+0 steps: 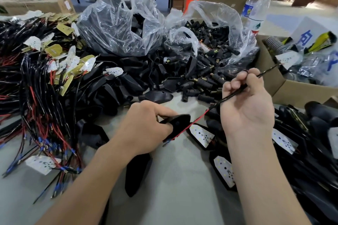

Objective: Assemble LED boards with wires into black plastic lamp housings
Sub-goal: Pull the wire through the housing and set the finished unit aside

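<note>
**Fig. 1. Threading a lead through a lamp housing; assembly at an early stage**

At centre, my left hand (pixel 144 128) grips one black housing (pixel 180 123), fingers curled round its edge. A wire (pixel 199 117), red where it meets the housing and black-sleeved beyond, runs from it toward 2 o'clock, where my right hand (pixel 247 104) pinches it between thumb and fingertips. I cannot tell where this wire's LED board lies, so I judge the board not yet seated.

Done: at 3 to 5 o'clock lie housings already fitted with white boards (pixel 201 135), among a dark heap of further units.

Left: at 9 to 10 o'clock, a large tangle of wired boards (pixel 45 78); at 11 to 12 o'clock, loose empty housings (pixel 128 82) and a clear bag (pixel 118 23) holding more. A second bag of connectors (pixel 210 42) sits at 1 o'clock, a cardboard box (pixel 285 89) at 2 o'clock. By these stocks, most of the work remains.
</note>
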`<state>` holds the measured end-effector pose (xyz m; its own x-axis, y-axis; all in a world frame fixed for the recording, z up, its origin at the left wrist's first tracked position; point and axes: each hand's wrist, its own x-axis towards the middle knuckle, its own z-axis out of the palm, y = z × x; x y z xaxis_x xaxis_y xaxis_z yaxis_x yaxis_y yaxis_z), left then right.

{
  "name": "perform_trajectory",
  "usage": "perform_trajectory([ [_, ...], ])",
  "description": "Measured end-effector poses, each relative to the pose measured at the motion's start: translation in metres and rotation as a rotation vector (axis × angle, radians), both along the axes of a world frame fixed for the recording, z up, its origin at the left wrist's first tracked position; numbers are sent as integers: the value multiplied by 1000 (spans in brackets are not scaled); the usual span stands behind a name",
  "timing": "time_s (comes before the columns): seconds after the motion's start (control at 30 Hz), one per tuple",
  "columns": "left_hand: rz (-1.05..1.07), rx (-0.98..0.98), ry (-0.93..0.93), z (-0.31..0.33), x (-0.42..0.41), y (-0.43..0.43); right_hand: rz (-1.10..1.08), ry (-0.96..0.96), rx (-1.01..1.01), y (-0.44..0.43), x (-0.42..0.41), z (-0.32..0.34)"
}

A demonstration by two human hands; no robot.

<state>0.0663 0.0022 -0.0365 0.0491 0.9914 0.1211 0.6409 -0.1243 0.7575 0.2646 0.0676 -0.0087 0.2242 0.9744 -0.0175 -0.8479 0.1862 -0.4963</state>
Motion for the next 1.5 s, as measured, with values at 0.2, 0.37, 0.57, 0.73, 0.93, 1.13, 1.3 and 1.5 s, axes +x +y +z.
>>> perform_trajectory([
  [0.2,-80,-99,-156,0,1,4,-43,-16,-53,7,0,-6],
  [0.37,-181,-174,-81,-1,0,4,-76,-136,-111,9,-1,-10],
  [0.57,16,-83,-88,-7,-1,8,34,-511,-143,0,-13,-5],
  [0.73,80,-139,-178,-5,-6,10,128,-740,-51,-11,-33,-6],
  [0.93,219,-130,-162,-5,-11,9,50,-859,-67,-10,-32,-10],
  [1.13,189,-231,-352,-8,-14,14,1,-979,-58,-10,-30,-12],
  [1.3,144,-258,-445,-4,-14,14,85,-773,-101,-11,-29,-6],
  [1.5,138,-244,-569,0,-15,13,128,-768,-93,-12,-28,-6],
])
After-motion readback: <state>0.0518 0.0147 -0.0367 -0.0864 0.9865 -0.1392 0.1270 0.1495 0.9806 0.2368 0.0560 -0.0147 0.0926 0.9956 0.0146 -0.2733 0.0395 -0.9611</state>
